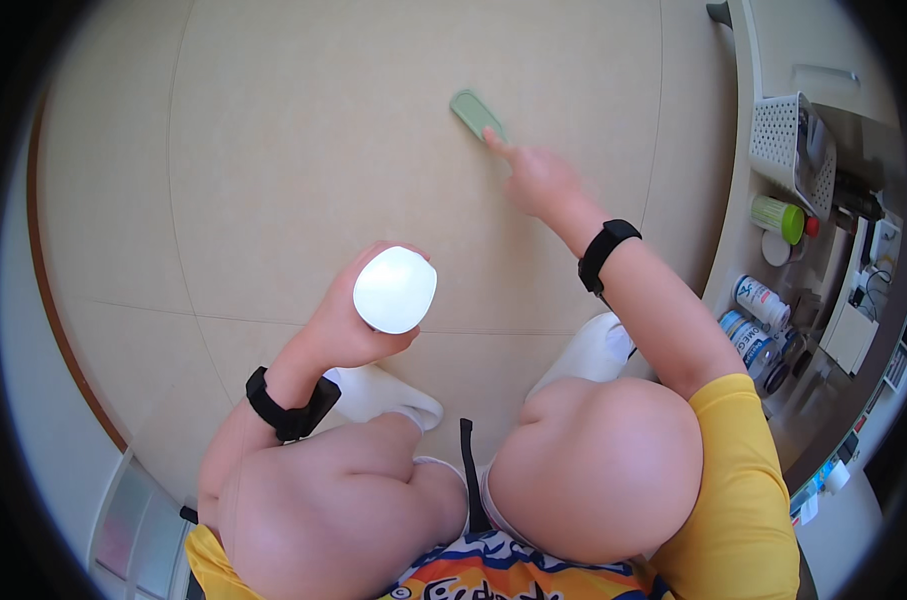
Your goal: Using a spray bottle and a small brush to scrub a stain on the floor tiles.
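Note:
My left hand (348, 311) is wrapped around a white rounded container (395, 289), whose smooth top or base faces up at me between my thighs. Its sides are mostly hidden by my fingers. Farther forward and to the right, my right hand (541, 176) grips a flat, pale green tool (474, 112) with a rounded end and a raised rim, possibly a lint brush. My index finger lies stretched along it, while the palm hides its handle. Beneath the tool is the beige floor (311, 150); whether the two touch I cannot tell.
A low shelf unit along the right holds a white perforated basket (776, 142), a green-lidded container (780, 217), supplement bottles (759, 300) and cables (879, 281). At left, a wall (18, 360) with brown skirting (70, 382) borders the floor. My white-socked feet (386, 394) are close below the container.

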Tool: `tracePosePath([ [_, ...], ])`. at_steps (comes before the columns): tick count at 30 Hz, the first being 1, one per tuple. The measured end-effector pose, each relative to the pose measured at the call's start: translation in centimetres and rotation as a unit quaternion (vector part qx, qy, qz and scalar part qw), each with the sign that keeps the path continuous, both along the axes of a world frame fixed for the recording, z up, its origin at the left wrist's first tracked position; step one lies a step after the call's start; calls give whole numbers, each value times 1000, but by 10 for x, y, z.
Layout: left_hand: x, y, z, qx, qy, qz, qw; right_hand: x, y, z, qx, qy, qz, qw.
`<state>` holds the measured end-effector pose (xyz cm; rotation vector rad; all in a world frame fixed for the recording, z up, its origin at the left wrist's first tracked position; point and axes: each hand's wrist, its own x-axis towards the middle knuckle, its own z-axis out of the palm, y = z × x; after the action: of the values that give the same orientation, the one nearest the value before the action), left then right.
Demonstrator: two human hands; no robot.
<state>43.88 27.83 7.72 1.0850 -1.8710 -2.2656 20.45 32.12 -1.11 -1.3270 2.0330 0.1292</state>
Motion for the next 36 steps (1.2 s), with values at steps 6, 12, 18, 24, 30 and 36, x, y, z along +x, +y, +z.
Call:
tracePosePath([
  [6, 1, 1, -3, -20, 15, 7, 1000, -7, 0, -6, -29, 10, 23, 999],
  [12, 1, 3, -6, 8, -4, -2, 1000, -10, -5, -9, -24, -13, 1, 1000],
  [18, -1, 3, -2, -4, -5, -5, 1000, -52, -3, -19, -36, 7, -154, 987],
  [24, -1, 2, -8, 0, -10, -17, 1000, -51, 28, -22, -71, 2, -166, 983],
  [30, -14, 2, -6, 2, 7, -33, 999, -68, 33, -14, -2, -15, -252, 968],
  [36, -15, -2, -9, 8, -4, -22, 1000, -23, 45, -22, -50, -27, -72, 996],
])
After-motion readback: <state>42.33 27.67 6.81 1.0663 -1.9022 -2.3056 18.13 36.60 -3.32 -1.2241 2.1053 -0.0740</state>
